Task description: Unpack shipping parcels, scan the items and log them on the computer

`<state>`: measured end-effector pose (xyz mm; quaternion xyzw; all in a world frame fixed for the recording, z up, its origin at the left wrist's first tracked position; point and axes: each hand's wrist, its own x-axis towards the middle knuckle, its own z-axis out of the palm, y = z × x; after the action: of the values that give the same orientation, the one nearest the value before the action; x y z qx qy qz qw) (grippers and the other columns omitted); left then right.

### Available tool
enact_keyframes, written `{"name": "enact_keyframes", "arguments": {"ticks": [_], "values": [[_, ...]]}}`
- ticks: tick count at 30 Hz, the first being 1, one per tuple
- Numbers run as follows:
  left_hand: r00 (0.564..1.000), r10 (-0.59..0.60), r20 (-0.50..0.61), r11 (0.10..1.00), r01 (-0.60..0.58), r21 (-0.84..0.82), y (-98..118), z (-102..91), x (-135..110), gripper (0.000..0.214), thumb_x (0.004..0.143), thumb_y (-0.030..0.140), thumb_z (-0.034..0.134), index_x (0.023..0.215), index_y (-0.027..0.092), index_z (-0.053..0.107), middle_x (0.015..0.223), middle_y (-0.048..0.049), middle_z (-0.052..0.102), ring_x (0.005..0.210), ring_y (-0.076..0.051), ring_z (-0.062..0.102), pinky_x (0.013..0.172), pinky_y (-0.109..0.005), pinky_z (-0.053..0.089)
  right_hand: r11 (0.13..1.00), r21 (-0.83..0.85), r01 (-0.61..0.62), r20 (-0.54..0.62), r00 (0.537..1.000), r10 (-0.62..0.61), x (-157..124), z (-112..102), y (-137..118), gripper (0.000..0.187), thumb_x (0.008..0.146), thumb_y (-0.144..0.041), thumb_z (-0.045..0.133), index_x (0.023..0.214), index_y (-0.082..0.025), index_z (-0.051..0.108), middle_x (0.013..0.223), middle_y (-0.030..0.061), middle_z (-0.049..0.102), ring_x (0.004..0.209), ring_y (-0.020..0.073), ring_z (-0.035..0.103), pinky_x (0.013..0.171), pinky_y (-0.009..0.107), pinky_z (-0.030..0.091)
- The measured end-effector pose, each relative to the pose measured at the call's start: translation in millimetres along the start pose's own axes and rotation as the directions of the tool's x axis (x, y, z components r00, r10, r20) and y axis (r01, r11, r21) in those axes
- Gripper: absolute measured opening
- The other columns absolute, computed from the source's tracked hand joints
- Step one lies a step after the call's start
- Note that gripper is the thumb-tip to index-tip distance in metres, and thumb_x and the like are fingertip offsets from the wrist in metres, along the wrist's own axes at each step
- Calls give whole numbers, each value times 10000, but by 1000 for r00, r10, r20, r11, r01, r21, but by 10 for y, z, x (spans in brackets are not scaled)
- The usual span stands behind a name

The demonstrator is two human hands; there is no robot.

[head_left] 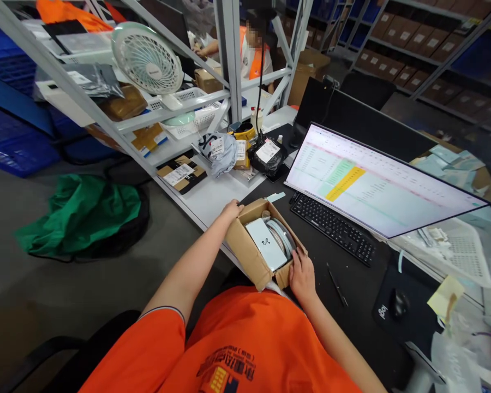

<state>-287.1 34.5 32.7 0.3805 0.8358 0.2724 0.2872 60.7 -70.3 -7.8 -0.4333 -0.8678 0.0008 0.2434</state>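
An opened cardboard box [245, 248] rests at the desk's near edge, close to my body. Inside it lie a pale blue booklet or flat packet [267, 243] with a small dark squiggle and a round coiled item [281, 238], whose kind I cannot make out. My left hand [231, 210] grips the box's far left corner. On the right side, my right hand [303, 276] holds the box wall, fingers over its rim and thumb hidden. A thin black pen-like tool [337, 285] lies on the desk to the right of that hand.
A keyboard [333, 226] and a lit monitor [364, 180] stand beyond the box. To the right are a mouse [400, 303] and a white basket [466, 251]. Wrapped parcels [219, 153] and a fan [147, 60] occupy the left. A person in an orange vest [253, 60] sits behind the frame.
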Motion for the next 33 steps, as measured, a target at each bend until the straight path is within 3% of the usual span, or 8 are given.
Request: {"name": "enact_keyframes", "arguments": {"ticks": [4, 5, 8, 10, 19, 26, 30, 33], "values": [[937, 345, -60, 938, -342, 49, 161, -66, -419, 346, 925, 196, 551, 1252, 199, 664, 1547, -152, 517, 1527, -304, 352, 1284, -500, 182, 998, 56, 11, 88, 996, -15, 97, -67, -157, 553, 944, -90, 359, 1463, -187, 522, 1399, 184, 594, 1345, 323, 518, 1092, 565, 464], [888, 460, -17, 886, -458, 69, 175, -49, -570, 325, 929, 212, 565, 1230, 222, 686, 1547, -113, 531, 1531, -273, 350, 1304, -468, 137, 996, 87, 15, 134, 991, -27, 176, -109, -197, 568, 928, -64, 346, 1448, -193, 533, 1388, 172, 601, 1342, 308, 524, 1101, 545, 462], [598, 750, 281, 577, -800, 163, 116, 99, -1012, 458, 922, 374, 640, 1342, 191, 647, 1577, -150, 493, 1523, -317, 358, 1300, -527, 142, 993, 119, -27, 235, 972, -2, 514, -177, -265, 548, 908, -51, 359, 1409, -170, 547, 1326, 166, 626, 1242, 271, 596, 1041, 447, 509], [559, 741, 372, 514, -829, 220, 22, 207, -1216, 591, 918, 437, 638, 1450, 190, 569, 1626, -170, 420, 1537, -352, 326, 1274, -577, 185, 997, 15, -73, 295, 953, 66, 759, -154, -254, 493, 891, -73, 416, 1359, -111, 567, 1248, 201, 649, 1150, 290, 635, 972, 424, 527], [633, 654, 414, 564, -773, 291, -123, 232, -1362, 790, 800, 332, 650, 1552, 234, 429, 1675, -151, 338, 1567, -355, 267, 1268, -622, 159, 947, -319, -46, 380, 909, 172, 1070, 32, -40, 733, 826, -338, 696, 1455, -52, 450, 947, 191, 708, 996, 365, 665, 804, 420, 507], [755, 559, 345, 683, -654, 326, -139, 275, -1427, 947, 762, 389, 662, 1560, 31, 299, 1690, -299, 163, 1581, -403, 186, 1270, -559, 199, 955, 9, -298, 85, 951, 296, 882, -340, -346, 562, 872, -481, 571, 1300, -117, 568, 1092, 209, 696, 989, 344, 674, 802, 434, 532], [759, 528, 380, 689, -645, 330, -35, 158, -1412, 933, 756, 363, 688, 1538, -10, 340, 1681, -324, 160, 1571, -425, 196, 1270, -543, 204, 790, 369, -489, -229, 777, 587, 754, -978, -303, 807, 824, -608, 677, 1445, -149, 445, 1173, 186, 657, 921, 299, 690, 768, 434, 566], [719, 481, 502, 665, -672, 325, 87, 96, -1274, 1013, 698, 355, 757, 1587, 100, 343, 1714, -262, 105, 1539, -470, 243, 1206, -628, 293, 744, 482, -463, -431, 614, 661, 541, -1298, 151, 714, 901, -574, 615, 1467, -197, 397, 1209, 197, 631, 1032, 319, 684, 847, 511, 577]]}}
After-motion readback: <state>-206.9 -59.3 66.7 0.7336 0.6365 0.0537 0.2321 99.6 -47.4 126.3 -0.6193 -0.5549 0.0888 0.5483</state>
